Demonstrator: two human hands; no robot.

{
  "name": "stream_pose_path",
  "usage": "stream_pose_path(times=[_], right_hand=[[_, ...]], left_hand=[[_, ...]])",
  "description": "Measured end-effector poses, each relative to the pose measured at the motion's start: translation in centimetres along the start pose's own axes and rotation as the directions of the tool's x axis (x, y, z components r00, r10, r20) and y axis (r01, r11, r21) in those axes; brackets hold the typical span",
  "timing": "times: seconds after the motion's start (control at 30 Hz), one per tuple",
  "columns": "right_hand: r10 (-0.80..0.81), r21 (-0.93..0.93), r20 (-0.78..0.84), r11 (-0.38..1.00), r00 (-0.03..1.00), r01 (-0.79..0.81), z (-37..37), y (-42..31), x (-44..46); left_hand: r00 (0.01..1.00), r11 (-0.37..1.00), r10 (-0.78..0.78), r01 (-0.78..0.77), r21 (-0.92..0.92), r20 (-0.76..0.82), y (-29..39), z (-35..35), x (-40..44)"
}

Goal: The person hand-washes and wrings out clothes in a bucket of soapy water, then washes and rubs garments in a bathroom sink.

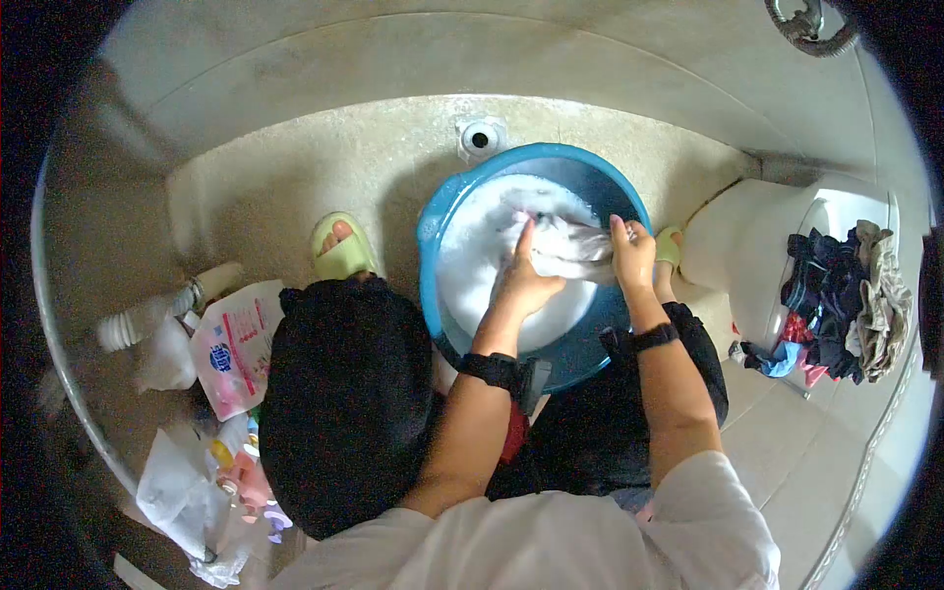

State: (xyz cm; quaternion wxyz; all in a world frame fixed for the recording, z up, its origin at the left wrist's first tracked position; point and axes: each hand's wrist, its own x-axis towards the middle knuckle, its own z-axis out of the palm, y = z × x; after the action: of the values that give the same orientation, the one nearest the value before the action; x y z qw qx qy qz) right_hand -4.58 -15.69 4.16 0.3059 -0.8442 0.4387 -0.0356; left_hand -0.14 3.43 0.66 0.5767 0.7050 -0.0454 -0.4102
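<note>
A pale grey-white wet cloth (575, 243) is bunched and stretched between my two hands, above the suds in a blue basin (430, 236). My right hand (634, 258) is closed around the cloth's right end, thumb pointing up. Against the cloth's left part is my left hand (526, 283), one digit pointing up along it; it appears to grip the fabric, though some of its fingers are hidden. White foam (472, 265) covers much of the water and hides the cloth's lower left part.
A drain opening (480, 140) lies just beyond the basin. Dark and beige clothes (836, 295) hang over a white container (737, 246) at right. A pink-and-white detergent bag (234, 344) and plastic wrappers (182, 487) are at left. My black-clad knees flank the basin.
</note>
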Motion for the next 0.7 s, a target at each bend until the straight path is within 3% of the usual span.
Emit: stream_pose_path(times=[0.07, 0.13, 0.17, 0.2, 0.27, 0.3, 0.33, 0.37, 0.4, 0.43, 0.47, 0.5, 0.53, 0.57, 0.6, 0.63, 0.7], right_hand=[[-0.126, 0.041, 0.042, 0.991, 0.991, 0.125, -0.7, -4.6, -2.9], [-0.23, 0.139, 0.12, 0.967, 0.966, 0.213, -0.4, -7.4, -5.0], [-0.186, 0.233, 0.153, 0.961, 0.97, 0.148, -0.4, -9.0, -5.9], [-0.144, 0.319, 0.194, 0.945, 0.971, 0.076, -0.5, -10.0, -6.5], [-0.207, 0.548, 0.171, 0.832, 0.963, 0.082, -0.6, -11.1, -6.4], [-0.305, 0.631, 0.215, 0.768, 0.928, 0.106, -0.7, -11.1, -6.3], [-0.299, 0.632, 0.211, 0.768, 0.93, 0.104, -0.7, -10.9, -6.1], [-0.232, 0.747, 0.303, 0.66, 0.924, -0.079, -0.6, -10.9, -5.5], [-0.183, 0.818, 0.399, 0.514, 0.899, -0.259, -0.6, -10.9, -4.6], [-0.074, 0.657, 0.299, 0.739, 0.951, -0.149, 1.1, -8.0, -3.0], [-0.073, 0.332, 0.265, 0.943, 0.962, -0.019, 3.6, -3.0, -1.0], [-0.057, 0.004, 0.264, 0.998, 0.963, 0.058, 6.0, 0.2, -1.0], [-0.033, -0.327, 0.26, 0.937, 0.965, 0.12, 7.9, 2.5, -1.4], [-0.005, -0.426, 0.274, 0.896, 0.962, 0.126, 9.5, 3.8, -2.5], [0.022, -0.519, 0.283, 0.844, 0.959, 0.134, 11.1, 4.2, -3.8], [0.064, -0.57, 0.275, 0.814, 0.959, 0.109, 11.4, 2.7, -5.1], [0.228, -0.699, 0.547, 0.654, 0.805, 0.29, 13.7, 2.3, -6.1]], left_hand=[[0.988, 0.888, -0.146, 0.114, 0.446, 0.04, 4.8, -1.6, -1.9], [0.993, 0.86, 0.014, -0.071, 0.505, 0.117, 5.4, -0.3, -2.1], [0.971, 0.881, 0.166, -0.224, 0.418, 0.172, 6.6, -0.8, -2.5], [0.953, 0.868, 0.296, -0.296, 0.398, 0.063, 6.9, -0.4, -2.5], [0.939, 0.903, 0.343, -0.329, 0.276, -0.004, 6.8, -1.0, -2.2], [0.958, 0.951, 0.284, -0.276, 0.141, -0.041, 7.1, -1.5, -2.0], [0.974, 0.976, 0.218, -0.218, 0.004, -0.065, 7.2, -2.0, -2.0], [0.925, 0.949, 0.316, -0.305, 0.083, -0.212, 6.7, -2.2, -2.3], [0.961, 0.974, 0.221, -0.209, 0.084, -0.167, 6.5, -2.8, -2.3], [0.967, 0.985, 0.17, -0.163, 0.05, -0.19, 6.3, -3.4, -2.3], [0.97, 0.992, 0.122, -0.121, 0.02, -0.209, 6.2, -4.2, -2.0], [0.973, 0.996, 0.08, -0.085, -0.016, -0.215, 6.8, -5.3, -1.9], [0.975, 0.998, 0.033, -0.046, -0.052, -0.218, 7.7, -6.5, -1.9], [0.964, 0.994, 0.1, -0.106, -0.011, -0.247, 8.2, -7.4, -1.9], [0.96, 0.999, 0.019, -0.006, 0.048, -0.278, 8.6, -7.9, -1.8], [0.95, 0.996, 0.087, -0.08, 0.036, -0.298, 9.0, -8.1, -1.6], [0.928, 0.984, 0.177, -0.174, 0.037, -0.327, 8.7, -8.2, -1.3]])
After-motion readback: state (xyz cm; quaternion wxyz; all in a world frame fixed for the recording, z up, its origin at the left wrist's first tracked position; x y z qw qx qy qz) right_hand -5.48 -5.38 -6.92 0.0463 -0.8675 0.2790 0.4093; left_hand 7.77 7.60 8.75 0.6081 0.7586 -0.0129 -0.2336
